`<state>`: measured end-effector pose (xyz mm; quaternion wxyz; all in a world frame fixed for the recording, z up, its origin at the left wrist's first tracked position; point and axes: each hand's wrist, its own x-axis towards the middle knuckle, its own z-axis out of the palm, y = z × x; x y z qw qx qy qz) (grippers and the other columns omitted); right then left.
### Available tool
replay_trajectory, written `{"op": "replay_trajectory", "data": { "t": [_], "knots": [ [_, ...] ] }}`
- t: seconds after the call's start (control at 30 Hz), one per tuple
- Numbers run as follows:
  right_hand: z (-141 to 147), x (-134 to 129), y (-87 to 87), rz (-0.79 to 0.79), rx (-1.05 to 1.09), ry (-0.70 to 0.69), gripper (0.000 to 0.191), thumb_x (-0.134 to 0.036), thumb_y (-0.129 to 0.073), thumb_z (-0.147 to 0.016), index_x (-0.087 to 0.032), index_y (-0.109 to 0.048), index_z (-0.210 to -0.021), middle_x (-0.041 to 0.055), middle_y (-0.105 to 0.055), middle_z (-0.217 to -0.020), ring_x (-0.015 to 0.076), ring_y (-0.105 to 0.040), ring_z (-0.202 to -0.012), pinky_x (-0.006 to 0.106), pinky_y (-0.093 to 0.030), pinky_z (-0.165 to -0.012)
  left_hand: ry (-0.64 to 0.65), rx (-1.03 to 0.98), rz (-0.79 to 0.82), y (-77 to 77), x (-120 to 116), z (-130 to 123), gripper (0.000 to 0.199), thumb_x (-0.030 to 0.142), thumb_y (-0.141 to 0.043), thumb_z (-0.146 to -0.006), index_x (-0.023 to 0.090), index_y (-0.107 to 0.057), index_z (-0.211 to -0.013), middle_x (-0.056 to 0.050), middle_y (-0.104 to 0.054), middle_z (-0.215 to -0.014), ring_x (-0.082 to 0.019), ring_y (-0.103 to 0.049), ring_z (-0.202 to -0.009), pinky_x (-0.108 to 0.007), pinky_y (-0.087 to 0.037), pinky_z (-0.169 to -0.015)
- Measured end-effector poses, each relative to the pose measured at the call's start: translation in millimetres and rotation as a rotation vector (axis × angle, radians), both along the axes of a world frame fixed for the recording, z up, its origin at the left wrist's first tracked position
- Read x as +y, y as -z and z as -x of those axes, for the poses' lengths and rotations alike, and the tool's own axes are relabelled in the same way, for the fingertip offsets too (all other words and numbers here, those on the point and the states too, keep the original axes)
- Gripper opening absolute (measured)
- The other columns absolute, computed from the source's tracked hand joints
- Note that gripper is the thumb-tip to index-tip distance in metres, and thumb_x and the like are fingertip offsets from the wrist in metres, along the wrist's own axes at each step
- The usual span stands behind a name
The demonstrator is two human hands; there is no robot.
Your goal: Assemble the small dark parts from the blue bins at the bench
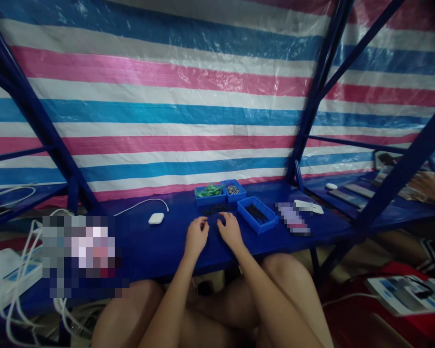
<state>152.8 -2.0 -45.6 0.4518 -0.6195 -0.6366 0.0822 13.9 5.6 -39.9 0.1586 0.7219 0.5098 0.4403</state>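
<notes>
My left hand (196, 234) rests at the front of the blue table, its fingers curled; whatever they may hold is too small to make out. Close by on the right, my right hand (230, 228) has its fingers bent and thumb apart, with nothing visible between them. Dark thin pieces (216, 209) lie on the table just beyond both hands. Behind them stand a blue tray of green pieces (210, 191) and a smaller one of silvery metal parts (233, 190). A blue tray with black pieces (255, 212) sits right of my right hand.
A white case (156, 218) and a white cable (141, 202) lie left on the table (137, 251). White cables and a power strip (14, 285) are at far left. Blurred items flank the work area. Another person's hand (426, 186) shows at far right.
</notes>
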Motion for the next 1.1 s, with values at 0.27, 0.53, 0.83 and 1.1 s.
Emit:
{"op": "replay_trajectory", "data": {
  "t": [0.27, 0.53, 0.83, 1.1],
  "knots": [
    [2.3, 15.1, -5.1, 0.128, -0.286, 0.191, 0.032, -0.021, -0.048, -0.076, -0.015, -0.052, -0.107, 0.0115, -0.053, -0.102, 0.0228, -0.048, -0.095, 0.031, -0.038, -0.079, -0.084, 0.088, 0.013, -2.9, -2.6, 0.4, 0.018, 0.018, -0.045, -0.076, 0.017, -0.059, -0.088, -0.005, -0.061, -0.083, -0.016, -0.056, -0.079, -0.03, -0.043, -0.074],
    [-17.0, 36.8, -7.3, 0.214, -0.4, 0.218, 0.019, -0.015, -0.039, -0.083, -0.014, -0.053, -0.095, 0.0103, -0.054, -0.093, 0.016, -0.055, -0.08, 0.025, -0.039, -0.069, -0.079, 0.207, 0.005, -4.8, -9.5, -1.9, 0.017, 0.022, -0.045, -0.078, 0.02, -0.059, -0.087, -0.004, -0.061, -0.082, -0.017, -0.054, -0.081, -0.028, -0.04, -0.07],
    [-16.7, 31.3, -5.9, 0.193, -0.411, 0.215, 0.021, -0.012, -0.035, -0.085, -0.014, -0.052, -0.096, 0.0098, -0.054, -0.094, 0.0164, -0.052, -0.086, 0.025, -0.039, -0.072, -0.06, 0.242, -0.001, -6.9, -12.8, -3.1, 0.017, 0.023, -0.043, -0.079, 0.02, -0.058, -0.087, -0.004, -0.061, -0.081, -0.017, -0.053, -0.081, -0.028, -0.04, -0.071],
    [-4.2, 0.6, -6.5, -0.014, -0.117, -0.13, 0.016, -0.018, -0.042, -0.083, -0.018, -0.055, -0.09, 0.0043, -0.057, -0.088, 0.0139, -0.053, -0.084, 0.024, -0.039, -0.076, -0.004, 0.062, 0.027, -3.2, -4.1, -1.4, 0.023, 0.026, -0.044, -0.079, 0.019, -0.059, -0.095, -0.006, -0.064, -0.089, -0.017, -0.058, -0.082, -0.029, -0.044, -0.076]
  ]
}}
